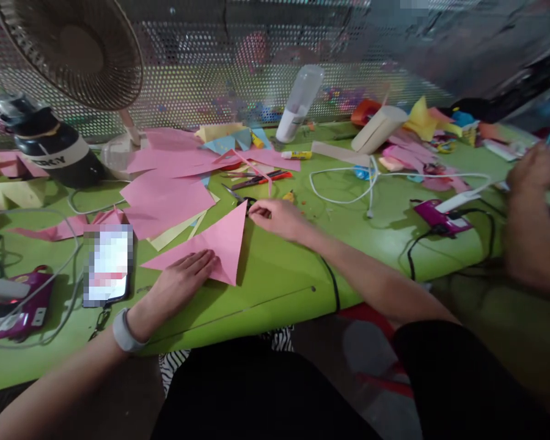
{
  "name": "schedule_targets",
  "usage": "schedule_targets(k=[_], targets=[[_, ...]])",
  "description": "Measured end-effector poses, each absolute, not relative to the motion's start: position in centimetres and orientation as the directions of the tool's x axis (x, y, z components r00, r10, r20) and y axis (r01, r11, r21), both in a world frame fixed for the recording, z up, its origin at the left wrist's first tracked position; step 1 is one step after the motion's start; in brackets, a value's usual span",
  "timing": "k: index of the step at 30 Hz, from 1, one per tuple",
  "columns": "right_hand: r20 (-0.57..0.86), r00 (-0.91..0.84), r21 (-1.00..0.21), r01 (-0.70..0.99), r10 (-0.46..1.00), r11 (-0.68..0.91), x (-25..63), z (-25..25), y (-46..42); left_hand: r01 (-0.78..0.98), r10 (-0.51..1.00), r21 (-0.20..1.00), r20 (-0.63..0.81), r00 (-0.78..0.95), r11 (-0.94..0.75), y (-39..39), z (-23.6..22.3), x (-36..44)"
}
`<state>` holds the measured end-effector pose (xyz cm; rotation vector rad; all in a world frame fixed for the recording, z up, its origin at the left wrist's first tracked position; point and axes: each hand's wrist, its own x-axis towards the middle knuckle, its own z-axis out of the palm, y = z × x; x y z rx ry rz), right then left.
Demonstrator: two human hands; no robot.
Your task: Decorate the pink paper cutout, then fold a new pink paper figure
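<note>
The triangular pink paper sheet (227, 247) lay near the middle of the green tabletop (275, 275). It seemed light, thin and easily creased, best taken by its edges or corners. The left hand (183, 278) rested flat on it, fingers extended; the right hand (279, 219) curled by its far tip, but I could not tell whether it pinched the paper. Beyond leaned a clear plastic bottle (297, 104), whitish below; far left, a black bottle with a white band (57, 145) hid its contents.
</note>
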<state>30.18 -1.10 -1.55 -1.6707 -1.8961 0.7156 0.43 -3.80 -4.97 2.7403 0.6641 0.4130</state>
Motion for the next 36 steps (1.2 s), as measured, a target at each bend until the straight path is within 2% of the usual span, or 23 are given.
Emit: schedule_targets(k=[1, 3, 5, 14, 16, 18, 20, 23, 25, 26, 28, 30, 36], targets=[[0.08, -0.095, -0.538, 0.834, 0.992, 0.124, 30.4, -1.3, -0.4, 0.408, 0.497, 0.351, 0.214, 0.841, -0.843, -3.9, -5.1, 0.5], [0.024, -0.094, -0.286, 0.953, 0.995, 0.097, 30.4, -1.0, 1.1, 0.429, 0.535, 0.386, 0.229, 0.813, -0.817, -4.3, -5.1, 0.7], [-0.063, -0.087, -0.146, 0.986, 0.994, 0.077, 30.0, -0.8, 2.5, 0.441, 0.566, 0.429, 0.227, 0.792, -0.788, -4.6, -4.9, 0.9], [-0.258, -0.058, -0.069, 0.997, 0.964, 0.041, 28.8, -0.1, 6.1, 0.44, 0.631, 0.586, 0.163, 0.758, -0.68, -5.1, -3.7, 0.6], [-0.266, -0.026, -0.115, 0.993, 0.964, -0.005, 29.3, 0.6, 6.5, 0.443, 0.637, 0.596, 0.155, 0.755, -0.67, -5.1, -3.6, 0.5], [-0.269, 0.021, -0.248, 0.964, 0.963, -0.09, 30.1, 1.7, 6.5, 0.443, 0.627, 0.575, 0.162, 0.762, -0.688, -5.2, -3.7, 0.5], [-0.28, 0.052, -0.397, 0.903, 0.959, -0.165, 31.1, 3.0, 5.7, 0.444, 0.6, 0.521, 0.174, 0.781, -0.729, -5.3, -3.8, 0.5], [-0.272, 0.069, -0.521, 0.828, 0.96, -0.207, 32.5, 4.2, 2.4, 0.459, 0.572, 0.431, 0.178, 0.801, -0.777, -5.5, -4.2, 0.9], [-0.36, -0.014, -0.782, 0.55, 0.933, -0.294, 33.1, 3.9, -1.1, 0.47, 0.581, 0.418, 0.188, 0.792, -0.777, -5.7, -4.7, 1.3], [-0.443, -0.104, -0.827, 0.431, 0.89, -0.362, 33.2, 3.4, -3.0, 0.471, 0.584, 0.422, 0.192, 0.789, -0.775, -5.7, -5.0, 1.5], [-0.577, -0.217, -0.805, 0.314, 0.787, -0.504, 33.3, 2.0, -6.9, 0.464, 0.581, 0.429, 0.196, 0.79, -0.775, -5.7, -5.4, 2.0], [-0.668, -0.234, -0.742, 0.28, 0.706, -0.609, 33.2, 0.7, -10.1, 0.461, 0.567, 0.411, 0.183, 0.803, -0.786, -5.6, -5.8, 2.4], [-0.782, -0.191, -0.623, 0.213, 0.593, -0.753, 32.8, -0.4, -15.2, 0.506, 0.576, 0.345, 0.136, 0.806, -0.79, -5.6, -5.9, 3.4]])
